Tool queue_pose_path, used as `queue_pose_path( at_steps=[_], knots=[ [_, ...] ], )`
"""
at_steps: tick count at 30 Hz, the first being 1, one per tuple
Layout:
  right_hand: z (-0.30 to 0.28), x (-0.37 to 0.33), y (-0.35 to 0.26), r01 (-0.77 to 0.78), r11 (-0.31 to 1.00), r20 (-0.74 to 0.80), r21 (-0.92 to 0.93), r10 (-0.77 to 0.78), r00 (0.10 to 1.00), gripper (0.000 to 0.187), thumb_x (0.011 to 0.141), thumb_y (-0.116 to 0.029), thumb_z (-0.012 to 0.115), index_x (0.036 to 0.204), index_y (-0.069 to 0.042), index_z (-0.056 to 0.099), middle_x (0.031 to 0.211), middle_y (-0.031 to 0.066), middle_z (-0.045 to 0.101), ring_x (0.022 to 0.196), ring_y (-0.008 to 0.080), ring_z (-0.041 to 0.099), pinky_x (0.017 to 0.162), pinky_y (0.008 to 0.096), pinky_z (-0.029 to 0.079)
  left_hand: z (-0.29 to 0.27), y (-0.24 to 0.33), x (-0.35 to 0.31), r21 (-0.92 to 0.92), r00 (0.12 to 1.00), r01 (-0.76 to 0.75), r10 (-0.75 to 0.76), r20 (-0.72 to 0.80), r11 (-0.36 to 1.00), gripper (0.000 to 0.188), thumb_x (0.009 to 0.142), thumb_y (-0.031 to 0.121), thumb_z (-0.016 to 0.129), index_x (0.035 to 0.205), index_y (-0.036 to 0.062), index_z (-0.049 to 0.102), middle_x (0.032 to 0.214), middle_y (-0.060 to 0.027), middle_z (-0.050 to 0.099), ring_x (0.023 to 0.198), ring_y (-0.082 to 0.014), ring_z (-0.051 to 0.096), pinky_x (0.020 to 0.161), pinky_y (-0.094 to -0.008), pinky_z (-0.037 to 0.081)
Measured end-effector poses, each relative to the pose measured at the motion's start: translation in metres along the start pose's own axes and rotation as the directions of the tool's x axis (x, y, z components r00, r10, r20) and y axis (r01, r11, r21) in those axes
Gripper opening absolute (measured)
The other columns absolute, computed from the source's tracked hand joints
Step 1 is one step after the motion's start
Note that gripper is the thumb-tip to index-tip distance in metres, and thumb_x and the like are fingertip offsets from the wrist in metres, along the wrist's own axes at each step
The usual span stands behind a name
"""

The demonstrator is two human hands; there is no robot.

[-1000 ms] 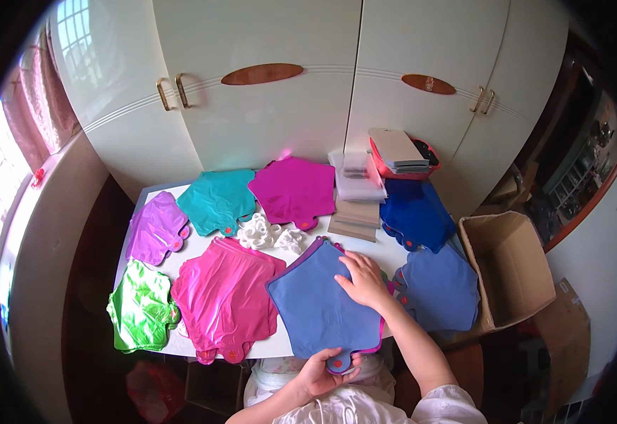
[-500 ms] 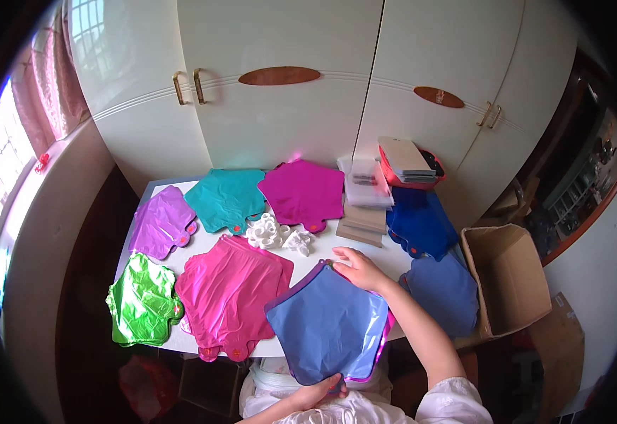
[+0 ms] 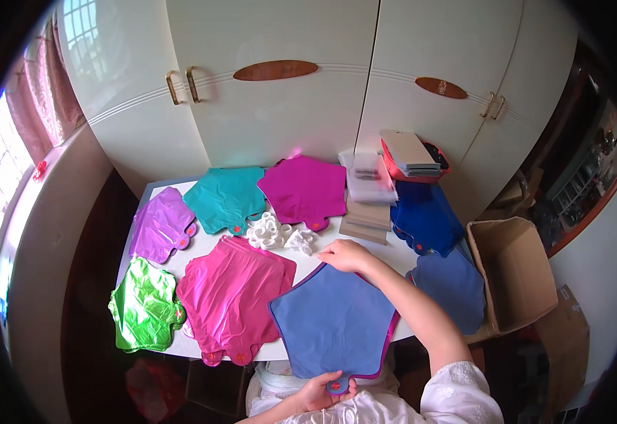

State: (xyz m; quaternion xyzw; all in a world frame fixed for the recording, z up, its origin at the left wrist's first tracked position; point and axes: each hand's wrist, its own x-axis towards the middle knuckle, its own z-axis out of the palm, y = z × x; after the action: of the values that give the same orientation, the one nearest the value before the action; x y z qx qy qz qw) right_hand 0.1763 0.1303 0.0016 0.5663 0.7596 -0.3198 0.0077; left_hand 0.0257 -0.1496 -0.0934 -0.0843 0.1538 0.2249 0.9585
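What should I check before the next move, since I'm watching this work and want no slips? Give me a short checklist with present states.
1. Left hand has a grip on the blue sheet's tab: ok, thumb over it.
2. Right hand at the sheet's top corner: ok.
3. Right hand's grip there firm: cannot tell, its fingertips are small and partly hidden.
4. Layers flush: not ok, a magenta layer shows past the blue sheet's right edge.
5. Sheet wholly within the table: not ok, its lower end reaches past the near edge.
6. Cardboard box open: ok.
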Motion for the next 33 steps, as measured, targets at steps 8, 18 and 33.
queue_pose_path(
  at_steps=[8, 18, 33],
  knots=[
    [-0.013, -0.017, 0.002, -0.179, 0.984, -0.026, 0.011, 0.179, 0.984, 0.029, 0.082, -0.034, 0.054, 0.08, -0.007, 0.066, 0.081, 0.0123, 0.067, 0.081, 0.0291, 0.064, 0.075, 0.0389, 0.05, 0.014, -0.002, 0.003, 0.135, 0.984, -0.011, 0.035, -0.175, 0.991, 0.041, 0.092, 0.025, 0.053, 0.116, -0.0071, 0.042, 0.101, -0.0152, 0.056, 0.101, -0.028, 0.056, 0.095, -0.0411, 0.046],
    [0.001, -0.002, 0.029, -0.013, 0.998, -0.2, -0.057, 0.001, 0.98, 0.023, 0.079, -0.028, 0.057, 0.08, -0.006, 0.066, 0.076, 0.0137, 0.067, 0.075, 0.0268, 0.065, 0.071, 0.0371, 0.05, 0.013, 0.005, 0.007, 0.076, 0.984, 0.025, -0.011, -0.177, 0.997, 0.041, 0.093, 0.027, 0.051, 0.113, -0.0081, 0.044, 0.103, -0.0193, 0.057, 0.101, -0.0314, 0.058, 0.092, -0.0386, 0.049],
    [0.0, -0.016, 0.025, 0.187, 0.979, -0.241, 0.082, -0.162, 0.957, 0.03, 0.089, -0.035, 0.055, 0.087, -0.007, 0.063, 0.083, 0.0129, 0.065, 0.082, 0.0314, 0.063, 0.072, 0.0396, 0.048, 0.025, 0.012, 0.006, 0.084, 0.999, -0.03, 0.032, -0.025, 0.996, 0.077, 0.093, 0.062, 0.026, 0.124, -0.006, 0.045, 0.11, -0.0212, 0.06, 0.109, -0.0329, 0.056, 0.101, -0.0429, 0.041]
  ],
)
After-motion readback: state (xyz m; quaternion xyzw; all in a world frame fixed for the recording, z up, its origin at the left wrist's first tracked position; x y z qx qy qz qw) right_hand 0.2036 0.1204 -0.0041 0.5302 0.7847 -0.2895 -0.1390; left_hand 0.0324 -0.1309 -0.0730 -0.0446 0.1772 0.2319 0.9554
